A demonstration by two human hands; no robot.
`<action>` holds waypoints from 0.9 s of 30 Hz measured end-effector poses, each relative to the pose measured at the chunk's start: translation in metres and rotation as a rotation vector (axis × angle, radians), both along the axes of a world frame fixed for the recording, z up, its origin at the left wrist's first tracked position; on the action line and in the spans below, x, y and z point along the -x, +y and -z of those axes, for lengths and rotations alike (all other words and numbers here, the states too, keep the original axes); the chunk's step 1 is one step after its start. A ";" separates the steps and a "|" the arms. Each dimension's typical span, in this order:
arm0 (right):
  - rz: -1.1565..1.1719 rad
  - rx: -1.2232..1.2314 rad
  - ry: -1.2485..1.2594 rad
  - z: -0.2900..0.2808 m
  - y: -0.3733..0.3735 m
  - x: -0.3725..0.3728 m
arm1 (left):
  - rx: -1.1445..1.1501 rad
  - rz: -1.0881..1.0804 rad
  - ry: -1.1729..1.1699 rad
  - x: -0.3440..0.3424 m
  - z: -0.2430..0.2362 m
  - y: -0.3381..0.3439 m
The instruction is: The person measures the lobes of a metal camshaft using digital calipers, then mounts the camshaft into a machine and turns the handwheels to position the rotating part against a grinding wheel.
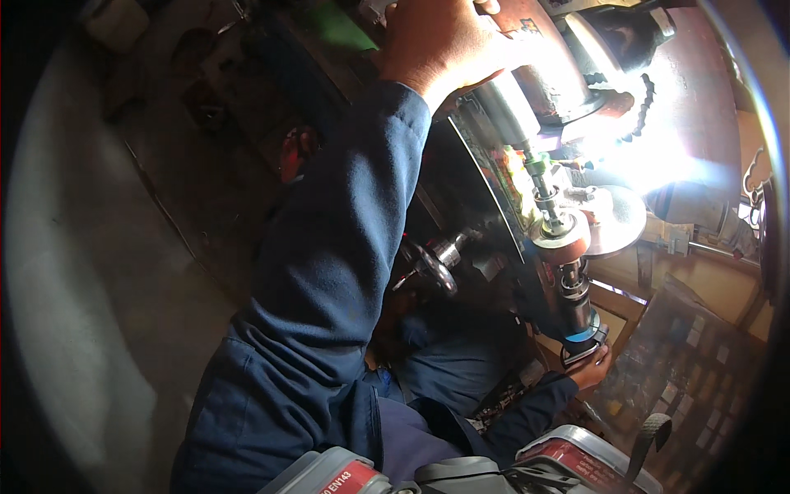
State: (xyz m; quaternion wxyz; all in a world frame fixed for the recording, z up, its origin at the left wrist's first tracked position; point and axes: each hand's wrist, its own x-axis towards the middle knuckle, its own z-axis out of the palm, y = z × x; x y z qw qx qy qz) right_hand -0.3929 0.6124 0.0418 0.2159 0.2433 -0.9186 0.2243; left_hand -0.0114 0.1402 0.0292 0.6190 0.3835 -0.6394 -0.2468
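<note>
Here, reddish machine housing point(559, 90) at far right. Stepped spindle point(557, 221) lies alongside, long axis running far-left to near-right. Left hand point(444, 41) by its far end; fingers partly hidden, grip unclear. Pale disc point(621, 222) just right of spindle. Right hand point(591, 370) closer, fingers cupped at its blue-banded near end; tightness unclear.

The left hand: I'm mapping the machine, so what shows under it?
A grey metal cylinder shows past the lower right edge of the left hand, beside a reddish housing. Whatever lies beneath the palm is covered and cannot be told.
</note>
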 end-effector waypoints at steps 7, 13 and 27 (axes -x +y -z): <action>0.080 0.012 0.150 0.001 -0.002 -0.026 | -0.019 0.067 -0.009 0.016 0.012 -0.004; 0.074 0.101 0.307 0.018 -0.009 -0.028 | 0.012 0.004 -0.045 0.011 0.009 -0.006; 0.026 0.217 0.415 0.028 -0.008 -0.030 | 0.040 -0.056 -0.024 0.001 0.003 -0.002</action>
